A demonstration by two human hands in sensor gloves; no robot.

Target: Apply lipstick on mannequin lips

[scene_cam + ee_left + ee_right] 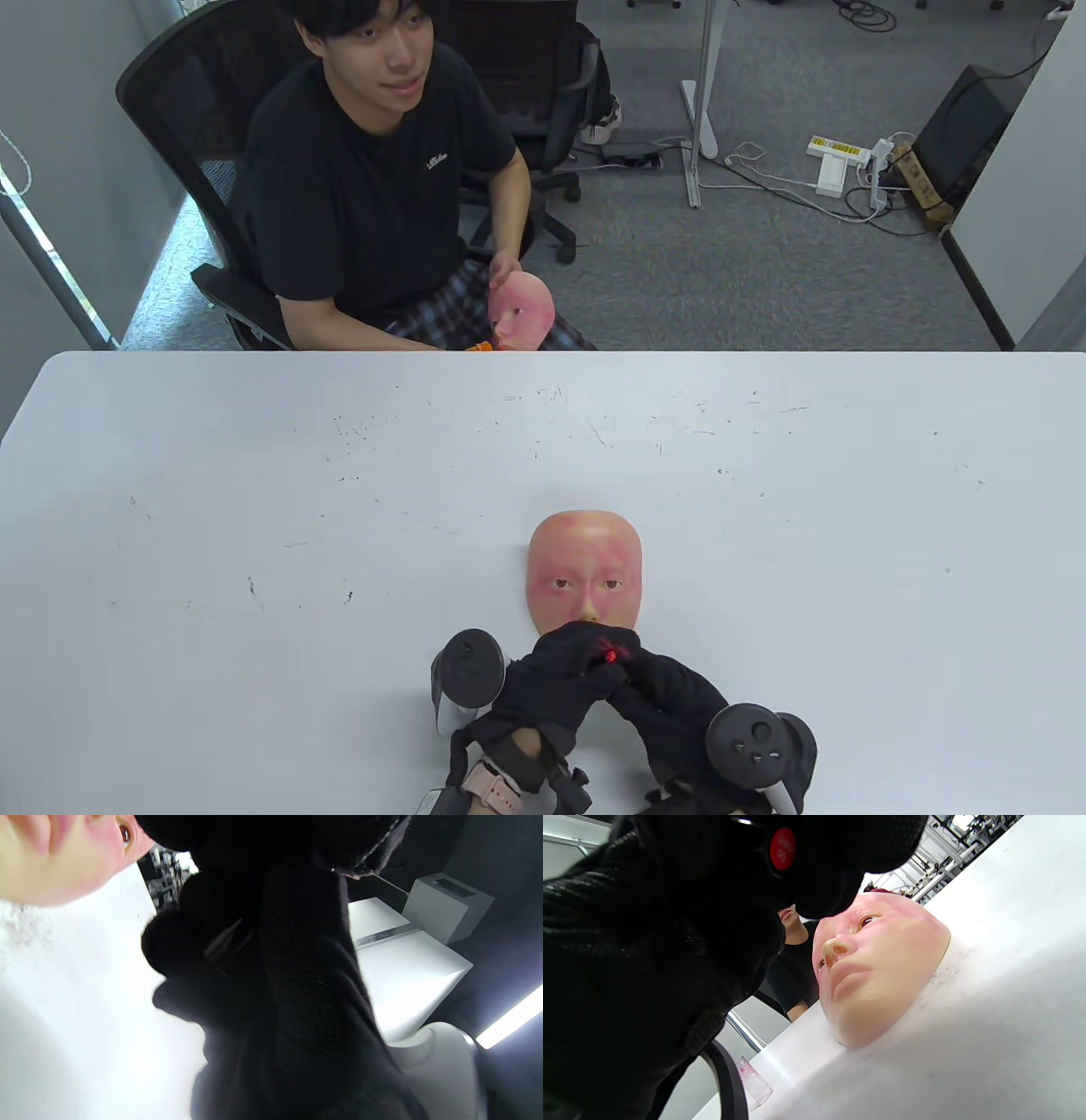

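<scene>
A skin-coloured mannequin face lies face up on the white table, forehead away from me. Both black-gloved hands meet over its mouth and chin. My left hand and right hand close together around a black lipstick whose red round end shows between the fingers. In the right wrist view the red end sits among the fingers just above the face, whose lips are uncovered. In the left wrist view the face is at the top left and the gloves fill the middle.
A person sits across the table and holds a second pink mannequin face at the far edge. A small clear plastic piece with pink smears stands on the table near my hands.
</scene>
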